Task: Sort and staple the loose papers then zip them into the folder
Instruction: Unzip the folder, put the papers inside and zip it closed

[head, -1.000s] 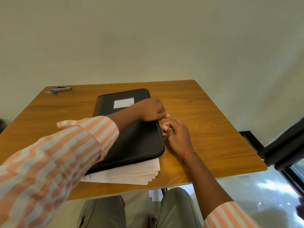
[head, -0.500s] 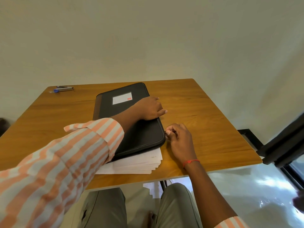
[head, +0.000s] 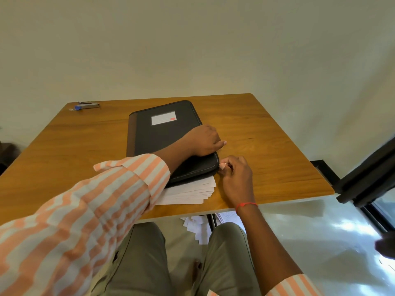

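A black zip folder (head: 162, 135) with a white label lies closed on the wooden table (head: 267, 150). It rests on a fanned stack of white papers (head: 190, 192) that sticks out at its near edge. My left hand (head: 204, 142) presses flat on the folder's right side near its near right corner. My right hand (head: 235, 178) sits just right of that corner, thumb and fingers pinched on the folder's zip pull. A stapler (head: 86, 106) lies at the far left corner of the table.
More loose white papers (head: 197, 228) lie on the floor under the table, between my knees. A dark frame (head: 367, 178) stands at the right beyond the table edge. A wall is close behind the table.
My right hand has slid toward me along the folder's right edge to its near corner, still pinched on the zip pull. My left hand stays pressed on the folder.
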Demonstrator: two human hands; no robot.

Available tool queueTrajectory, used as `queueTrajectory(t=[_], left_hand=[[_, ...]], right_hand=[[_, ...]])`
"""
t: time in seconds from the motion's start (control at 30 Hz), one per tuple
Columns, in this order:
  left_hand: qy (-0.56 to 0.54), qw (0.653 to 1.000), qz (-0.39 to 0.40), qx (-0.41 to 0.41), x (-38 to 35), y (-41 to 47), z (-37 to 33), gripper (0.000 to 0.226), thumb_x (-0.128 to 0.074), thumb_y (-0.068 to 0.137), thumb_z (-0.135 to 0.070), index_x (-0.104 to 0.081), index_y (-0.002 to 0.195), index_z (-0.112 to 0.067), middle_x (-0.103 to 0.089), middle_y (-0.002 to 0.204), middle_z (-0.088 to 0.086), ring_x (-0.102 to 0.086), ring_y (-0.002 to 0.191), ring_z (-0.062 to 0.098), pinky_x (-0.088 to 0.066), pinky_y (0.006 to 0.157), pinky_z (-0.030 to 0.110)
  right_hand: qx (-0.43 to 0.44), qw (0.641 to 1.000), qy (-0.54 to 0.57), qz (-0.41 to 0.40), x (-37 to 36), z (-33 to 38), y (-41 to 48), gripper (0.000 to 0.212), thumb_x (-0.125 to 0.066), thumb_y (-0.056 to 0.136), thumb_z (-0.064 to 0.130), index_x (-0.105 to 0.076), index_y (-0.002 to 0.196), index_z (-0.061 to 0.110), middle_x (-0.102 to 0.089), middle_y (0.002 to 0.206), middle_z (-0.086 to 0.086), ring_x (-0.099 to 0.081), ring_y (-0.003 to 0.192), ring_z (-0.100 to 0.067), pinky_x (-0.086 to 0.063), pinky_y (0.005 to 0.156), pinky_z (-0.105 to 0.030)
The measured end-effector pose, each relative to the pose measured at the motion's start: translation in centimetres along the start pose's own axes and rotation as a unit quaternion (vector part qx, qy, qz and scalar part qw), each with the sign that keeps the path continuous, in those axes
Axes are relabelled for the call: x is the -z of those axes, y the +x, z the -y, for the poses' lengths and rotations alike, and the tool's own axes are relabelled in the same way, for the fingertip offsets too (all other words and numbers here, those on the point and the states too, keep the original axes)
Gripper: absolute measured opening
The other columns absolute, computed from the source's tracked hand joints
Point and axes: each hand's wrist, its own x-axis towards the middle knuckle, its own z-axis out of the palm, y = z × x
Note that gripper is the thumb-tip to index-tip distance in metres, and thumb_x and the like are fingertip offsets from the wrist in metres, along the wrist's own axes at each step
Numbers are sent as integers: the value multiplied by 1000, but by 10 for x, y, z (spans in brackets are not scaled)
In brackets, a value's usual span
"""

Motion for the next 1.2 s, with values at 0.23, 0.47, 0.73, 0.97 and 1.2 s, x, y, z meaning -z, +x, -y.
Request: queueTrajectory(t=[0.23, 0.47, 0.73, 0.97, 1.2], left_hand=[[-75, 996, -35, 46, 7, 3, -8, 62, -36, 110, -38, -35, 54, -12, -34, 51, 4, -32, 48, 21, -29, 61, 36], [-130, 987, -66, 68, 8, 3, -15, 60, -39, 110, -35, -31, 54, -14, -32, 52, 5, -31, 50, 24, -28, 59, 36], [-78, 996, 10, 40, 13, -33, -17, 67, -33, 93, -78, -64, 124, -28, -57, 128, 2, -50, 122, 22, -35, 109, 44], [-176, 980, 23, 87, 13, -131, -22, 47, -65, 90, -58, -61, 130, -32, -57, 132, -6, -53, 120, 14, -47, 103, 40], [-3, 996, -83, 29, 13, -163, -40, 36, -55, 98, -46, -74, 122, -28, -72, 108, -8, -64, 95, 10, -58, 73, 35]], right_hand=[[-67, 995, 36, -57, -10, 21, -42, 12, -62, 96, 10, -70, 93, 18, -58, 96, 3, -55, 85, -7, -38, 64, -5], [-62, 996, 17, -59, -40, 40, -68, 12, -64, 96, 21, -74, 101, 26, -60, 99, 8, -58, 93, -12, -53, 78, -25], [-113, 986, 70, -100, -36, 41, -71, 11, -64, 95, 12, -73, 94, 19, -62, 98, 2, -56, 84, -7, -36, 66, -4], [-132, 981, 84, -111, -36, 36, -67, 12, -65, 95, 10, -75, 97, 16, -62, 100, 1, -54, 78, 2, -39, 58, -1], [-129, 979, 103, -120, -39, 36, -70, 13, -65, 94, 9, -75, 95, 16, -63, 101, 0, -55, 80, 3, -39, 63, -3]])
